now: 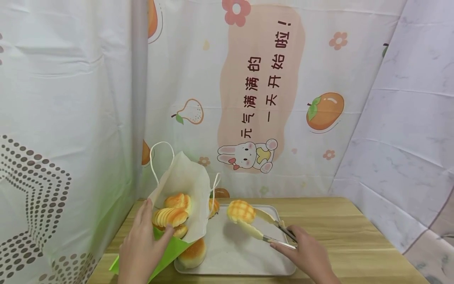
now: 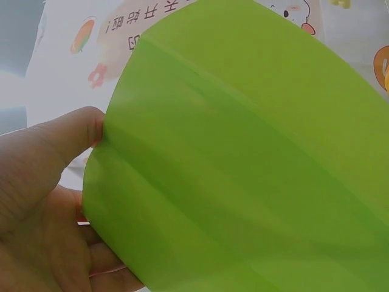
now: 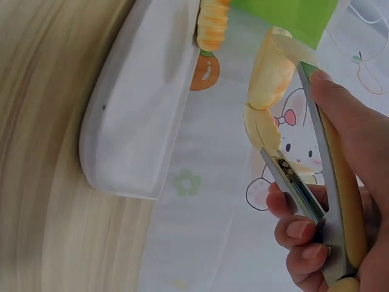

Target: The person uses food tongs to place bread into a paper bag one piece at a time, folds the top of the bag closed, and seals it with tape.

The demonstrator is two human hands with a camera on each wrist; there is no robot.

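Note:
My left hand [image 1: 142,240] holds the rim of a green paper bag [image 2: 231,146], thumb on one side and fingers on the other. The bag tilts with its white mouth toward me, and several breads [image 1: 172,217] show inside. In my right hand [image 1: 306,252] are tongs [image 1: 278,241] with cream tips and metal arms. Between the tips they grip a golden bun with a crosshatched top [image 1: 241,211], raised over the tray [image 1: 241,252], right of the bag's mouth.
A round browned bun [image 1: 193,254] lies at the tray's near left corner, partly covered by the bag. Another bread [image 1: 214,207] shows at the far left, behind the bag. White cord handles [image 1: 161,144] stand up from the bag. A printed curtain [image 1: 283,157] hangs behind the wooden table [image 1: 337,232].

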